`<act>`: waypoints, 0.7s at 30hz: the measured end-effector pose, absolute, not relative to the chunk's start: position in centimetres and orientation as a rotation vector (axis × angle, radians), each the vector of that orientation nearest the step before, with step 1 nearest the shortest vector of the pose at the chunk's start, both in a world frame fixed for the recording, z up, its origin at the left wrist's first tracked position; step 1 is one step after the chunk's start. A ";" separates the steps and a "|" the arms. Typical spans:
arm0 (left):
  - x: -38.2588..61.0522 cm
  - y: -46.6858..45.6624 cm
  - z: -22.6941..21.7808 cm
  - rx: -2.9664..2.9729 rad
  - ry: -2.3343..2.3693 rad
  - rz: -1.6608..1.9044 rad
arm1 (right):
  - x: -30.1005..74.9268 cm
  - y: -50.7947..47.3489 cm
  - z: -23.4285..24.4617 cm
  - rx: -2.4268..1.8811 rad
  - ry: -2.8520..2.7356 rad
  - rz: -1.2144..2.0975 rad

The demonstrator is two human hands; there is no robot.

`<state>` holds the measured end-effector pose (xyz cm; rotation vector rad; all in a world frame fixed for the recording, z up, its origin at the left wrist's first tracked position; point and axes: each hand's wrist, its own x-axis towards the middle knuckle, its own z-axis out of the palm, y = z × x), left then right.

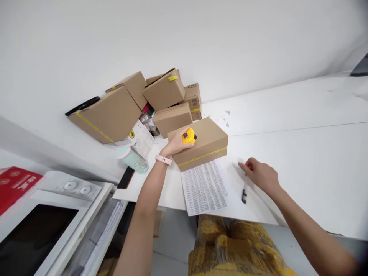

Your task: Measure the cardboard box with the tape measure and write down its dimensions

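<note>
My left hand (179,142) is closed around a yellow tape measure (189,135), resting it on top of a closed cardboard box (202,140). A strip of yellow tape runs along the box's near side. My right hand (261,175) is to the right of the box, fingers curled. A pen (244,194) with a clear barrel and black end reaches up to these fingers, which seem to pinch its upper end. Between the hands, a printed sheet (204,188) covered in rows of figures lies against the box's front side and slightly overhangs the table's front edge.
Several cardboard boxes (163,90) are stacked by the wall at the back left. A mint tumbler (133,159) and small jars (151,124) stand near them. A microwave (40,226) is at the far left. The white table (310,153) extends to the right.
</note>
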<state>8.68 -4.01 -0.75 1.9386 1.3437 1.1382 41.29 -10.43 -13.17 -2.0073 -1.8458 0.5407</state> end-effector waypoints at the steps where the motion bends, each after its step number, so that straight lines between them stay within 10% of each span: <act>1: 8.6 -3.3 -0.8 1.964 1.366 1.090 | 41.7 -10.9 -14.0 -2.062 -1.925 0.543; 11: 8.9 -0.2 -1.9 2.065 1.398 0.929 | 41.7 -12.1 -16.1 -1.981 -2.174 0.533; 21: 17.4 -19.3 -11.7 2.376 1.261 1.155 | 45.1 -14.9 -13.0 -1.127 -1.243 1.597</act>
